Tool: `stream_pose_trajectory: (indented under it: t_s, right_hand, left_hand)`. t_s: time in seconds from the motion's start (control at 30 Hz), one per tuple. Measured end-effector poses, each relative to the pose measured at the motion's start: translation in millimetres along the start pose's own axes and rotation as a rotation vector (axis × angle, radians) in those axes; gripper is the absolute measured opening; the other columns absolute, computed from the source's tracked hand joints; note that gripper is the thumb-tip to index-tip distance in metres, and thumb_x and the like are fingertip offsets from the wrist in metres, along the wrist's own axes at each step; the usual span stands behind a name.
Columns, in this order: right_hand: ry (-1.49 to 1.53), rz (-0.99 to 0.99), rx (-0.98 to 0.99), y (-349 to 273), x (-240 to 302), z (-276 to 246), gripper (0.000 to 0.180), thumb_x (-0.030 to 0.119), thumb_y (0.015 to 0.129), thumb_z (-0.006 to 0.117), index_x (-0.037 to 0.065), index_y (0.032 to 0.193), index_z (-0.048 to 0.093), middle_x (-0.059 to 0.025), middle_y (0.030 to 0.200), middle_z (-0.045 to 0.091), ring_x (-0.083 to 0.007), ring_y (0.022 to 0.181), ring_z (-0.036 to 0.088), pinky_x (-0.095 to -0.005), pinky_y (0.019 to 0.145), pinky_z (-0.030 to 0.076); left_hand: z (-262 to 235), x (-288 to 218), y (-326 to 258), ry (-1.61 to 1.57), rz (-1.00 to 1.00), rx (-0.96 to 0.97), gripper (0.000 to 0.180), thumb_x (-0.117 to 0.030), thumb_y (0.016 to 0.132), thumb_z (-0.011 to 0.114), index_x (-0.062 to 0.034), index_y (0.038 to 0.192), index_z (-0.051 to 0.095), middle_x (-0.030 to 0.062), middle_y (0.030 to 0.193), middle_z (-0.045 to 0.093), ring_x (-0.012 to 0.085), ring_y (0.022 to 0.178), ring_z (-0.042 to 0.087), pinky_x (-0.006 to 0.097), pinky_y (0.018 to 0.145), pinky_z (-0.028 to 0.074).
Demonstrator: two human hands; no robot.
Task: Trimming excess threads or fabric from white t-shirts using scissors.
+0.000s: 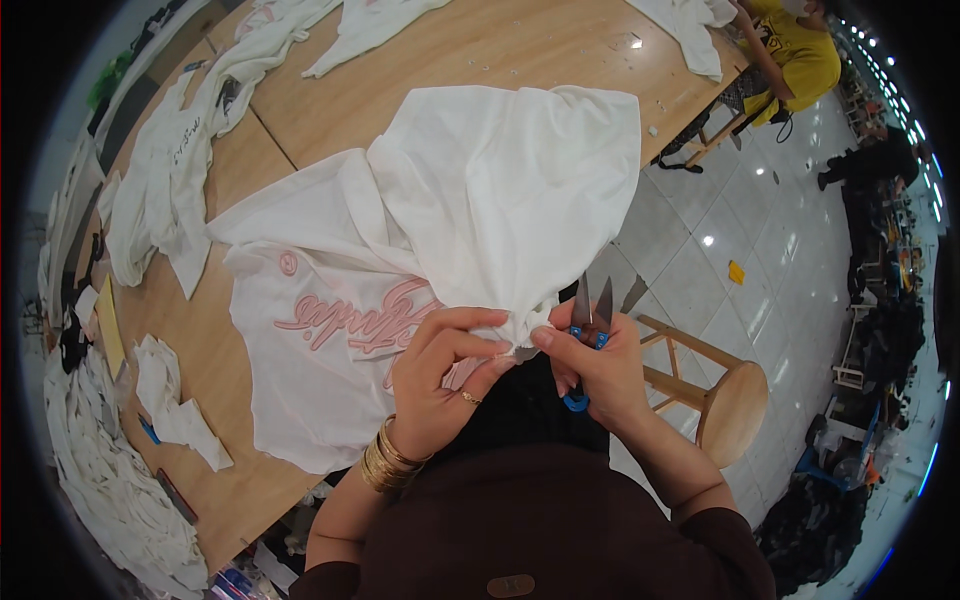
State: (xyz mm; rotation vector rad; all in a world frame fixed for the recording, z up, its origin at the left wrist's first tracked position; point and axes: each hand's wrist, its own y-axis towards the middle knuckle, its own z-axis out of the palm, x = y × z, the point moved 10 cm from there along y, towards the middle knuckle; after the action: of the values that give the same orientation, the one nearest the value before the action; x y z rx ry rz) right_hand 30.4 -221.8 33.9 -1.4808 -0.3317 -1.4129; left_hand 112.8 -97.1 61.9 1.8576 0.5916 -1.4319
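A white garment (500,190) with pink raised lettering on its left part spreads over the near edge of the table. Its gathered edge is pinched between the fingers of my left hand (440,365), which wears a ring and several gold bangles. My right hand (605,365) grips a pair of blue-handled thread snips (592,305), their two blades apart and pointing away from me. The thumb of that same hand also presses on the garment's gathered edge, close beside the left fingertips. What lies inside the bunched cloth is hidden.
More white garments (165,165) lie on the wooden table (350,105), with a heap of white cloth (110,470) at its left side. A round wooden stool (735,410) stands to my right on the tiled floor. A person in a yellow shirt (800,50) sits at the far right.
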Motion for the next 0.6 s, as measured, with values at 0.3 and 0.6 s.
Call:
stream_pose_trajectory:
  t_s: [0.3,0.6]
  right_hand:
    - [-0.128,-0.212,-0.032,-9.4,9.2,8.3,0.011,0.005,0.077,0.068,0.000,0.079,0.058,-0.0001,0.059,0.054,-0.0047,0.045,0.046,-0.0187,0.040,0.034]
    - [-0.498,-0.527,0.030,-23.0,16.9,6.7,0.009,-0.001,0.076,0.067,-0.001,0.078,0.058,-0.0038,0.067,0.060,-0.0049,0.054,0.052,-0.0172,0.047,0.038]
  left_hand:
    - [5.7,26.1,-8.1,-0.227,-0.387,0.032,0.013,-0.012,0.083,0.062,-0.0005,0.087,0.058,0.0072,0.091,0.058,0.0108,0.072,0.059,0.022,0.058,0.051]
    - [58.1,61.5,-50.3,-1.159,-1.034,0.296,0.018,-0.021,0.089,0.054,-0.0034,0.090,0.057,0.0032,0.072,0.059,0.0086,0.051,0.055,0.021,0.050,0.049]
